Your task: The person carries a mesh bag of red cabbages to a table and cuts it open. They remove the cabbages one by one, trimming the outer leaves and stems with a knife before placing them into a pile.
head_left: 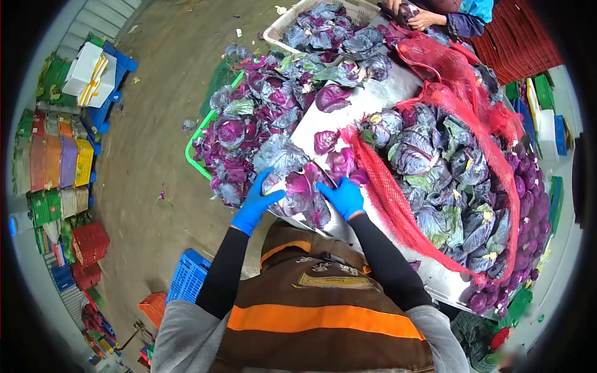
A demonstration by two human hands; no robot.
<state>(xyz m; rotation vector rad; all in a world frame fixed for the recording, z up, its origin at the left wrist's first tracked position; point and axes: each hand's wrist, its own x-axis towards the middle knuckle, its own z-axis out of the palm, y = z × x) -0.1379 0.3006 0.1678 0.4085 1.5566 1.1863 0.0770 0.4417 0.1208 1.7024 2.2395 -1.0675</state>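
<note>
Both my hands wear blue gloves and meet at the near edge of the metal table. My left hand [254, 204] grips the left side of a red cabbage [291, 198] with loose outer leaves, its thumb lying on the head. On the right, my right hand [344, 198] has its thumb against the purple leaves. A thin dark strip like a knife blade [322, 169] slants up and left from its closed fingers; the handle is hidden. Just beyond are cut purple leaves [341, 163]. Left of the hands, cabbage leaves [231, 132] heap over a green-rimmed crate [194, 144].
A red mesh sack [387, 205] lies around several whole cabbages [415, 150] on the metal table [373, 99]. More purple heads [528, 205] are stacked at right. A co-worker's hand [424, 20] works at the far end, beside a white crate [272, 37] of leaves.
</note>
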